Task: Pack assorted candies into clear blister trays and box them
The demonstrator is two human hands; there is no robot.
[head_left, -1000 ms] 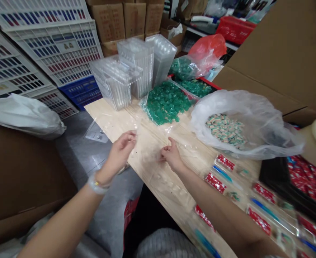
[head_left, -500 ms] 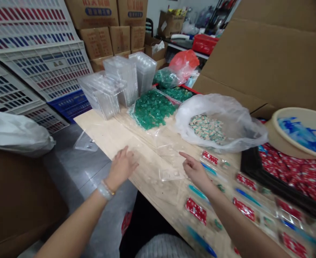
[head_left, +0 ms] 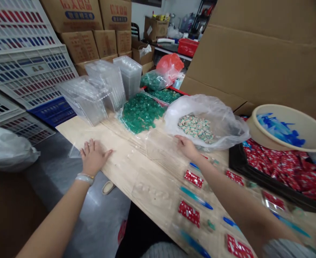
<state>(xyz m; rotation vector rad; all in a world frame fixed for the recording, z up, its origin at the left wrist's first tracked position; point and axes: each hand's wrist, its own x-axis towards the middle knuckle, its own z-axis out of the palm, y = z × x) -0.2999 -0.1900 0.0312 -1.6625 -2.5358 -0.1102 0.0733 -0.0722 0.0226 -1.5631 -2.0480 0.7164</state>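
Observation:
My left hand point(head_left: 93, 156) lies flat with fingers spread at the near left edge of the light wooden table point(head_left: 125, 168), holding nothing. My right hand point(head_left: 187, 147) reaches to the lower rim of a clear plastic bag of striped candies point(head_left: 197, 126); its fingers curl near the bag and a clear plastic sheet point(head_left: 160, 145), and what they grip is hidden. Clear blister trays with red packets point(head_left: 192, 178) and blue pens point(head_left: 197, 197) lie in rows along the table under my right forearm.
Stacks of clear plastic trays point(head_left: 98, 89) and bags of green candies point(head_left: 140, 111) stand at the table's far end. A black tray of red packets point(head_left: 281, 168) and a beige basin point(head_left: 287, 127) sit right. Cardboard walls point(head_left: 254, 61), white crates point(head_left: 26, 68) surround.
My left hand slid left to the table edge and flattened. My right hand moved away toward the candy bag. The view swung left and up.

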